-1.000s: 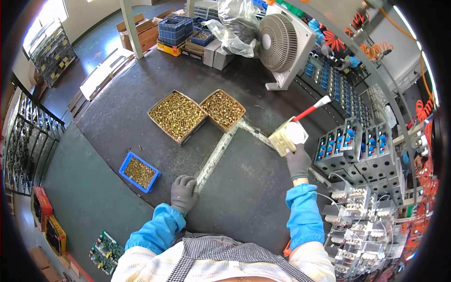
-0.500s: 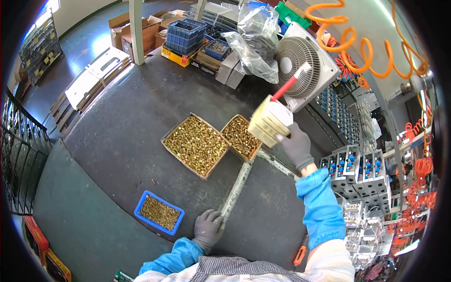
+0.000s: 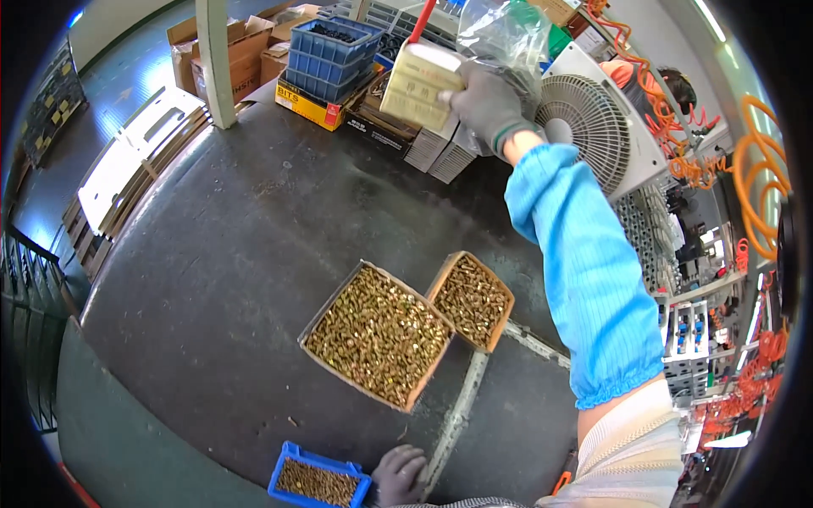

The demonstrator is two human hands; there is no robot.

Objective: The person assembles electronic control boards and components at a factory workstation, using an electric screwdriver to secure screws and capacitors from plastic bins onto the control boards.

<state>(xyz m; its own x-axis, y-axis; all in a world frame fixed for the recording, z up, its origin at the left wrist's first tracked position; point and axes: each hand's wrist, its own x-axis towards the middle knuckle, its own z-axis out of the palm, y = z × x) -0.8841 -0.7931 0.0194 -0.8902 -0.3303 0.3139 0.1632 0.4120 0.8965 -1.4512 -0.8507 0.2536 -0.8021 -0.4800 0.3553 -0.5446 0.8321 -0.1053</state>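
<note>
My right hand (image 3: 491,106), gloved in grey, reaches across the table and grips a cream box (image 3: 417,87) with dark printing. A red handle (image 3: 421,21) sticks up out of the box; its lower end is hidden inside. My left hand (image 3: 400,476), also gloved, rests on the near table edge with nothing visible in it. Right beside it is a blue plastic tray (image 3: 288,457) of small brass-coloured parts. Two open cardboard boxes, a larger one (image 3: 415,398) and a smaller one (image 3: 501,326), hold similar metal pieces and touch at a corner.
At the table's far side stand stacked blue bins (image 3: 326,63), a yellow carton (image 3: 306,107), clear plastic bags (image 3: 500,34) and a fan (image 3: 584,127). Orange coiled hoses (image 3: 754,178) hang at the right. Another person (image 3: 673,89) is behind the fan.
My right hand has carried the cream box forward and to the left, toward the blue bins at the far side. The view has shifted forward; my left hand stays by the blue tray.
</note>
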